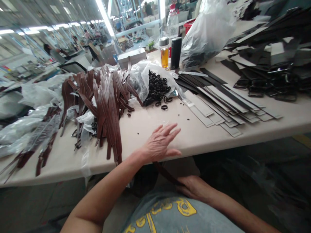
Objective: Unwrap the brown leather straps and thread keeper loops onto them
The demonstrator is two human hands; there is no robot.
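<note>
My left hand is over the front edge of the pale table, its fingers spread and nothing held in them. Below the edge, close to my body, my right hand is closed on a dark brown strap, whose far end passes under my left hand. Brown straps lie heaped at the left and hang toward the edge. Behind my left hand, small black loops spill from a clear plastic bag, with a few loose ones on the tabletop.
Black and grey flat strips lie fanned at the right, with more dark straps behind. A glass of amber liquid, a black flask, a white box and a large plastic bag stand at the back.
</note>
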